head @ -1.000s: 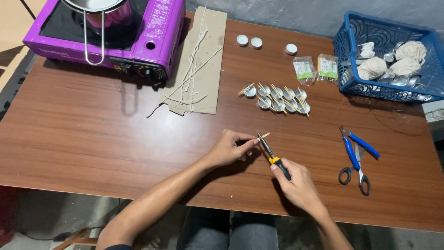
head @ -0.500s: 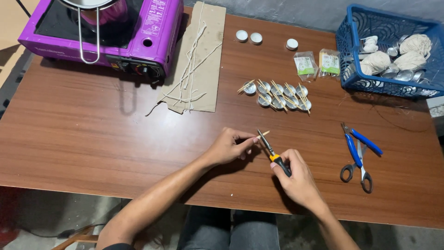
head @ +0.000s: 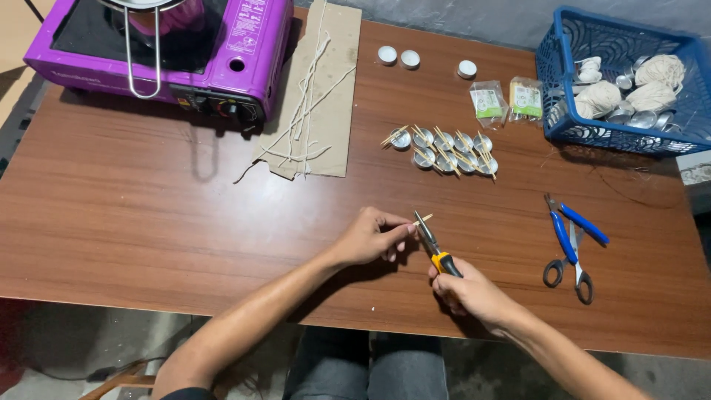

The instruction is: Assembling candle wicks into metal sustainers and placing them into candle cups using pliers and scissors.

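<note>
My left hand (head: pixel 372 235) pinches a short wooden stick (head: pixel 423 219) between thumb and fingers just above the brown table (head: pixel 133 222). My right hand (head: pixel 468 289) grips the yellow-and-black handles of small cutting pliers (head: pixel 431 242), whose jaws meet the stick near its free end. Both hands are at the near middle of the table.
Small metal cups with sticks (head: pixel 444 148) lie beyond the hands. Blue pliers (head: pixel 572 231) and scissors (head: pixel 570 268) rest to the right. A blue basket (head: pixel 615 133) sits far right, a purple stove (head: pixel 170 52) far left, and cardboard with wicks (head: pixel 315 96) beside it.
The hands keep their hold on the stick and pliers; they have barely shifted on the table. The view has tilted slightly.
</note>
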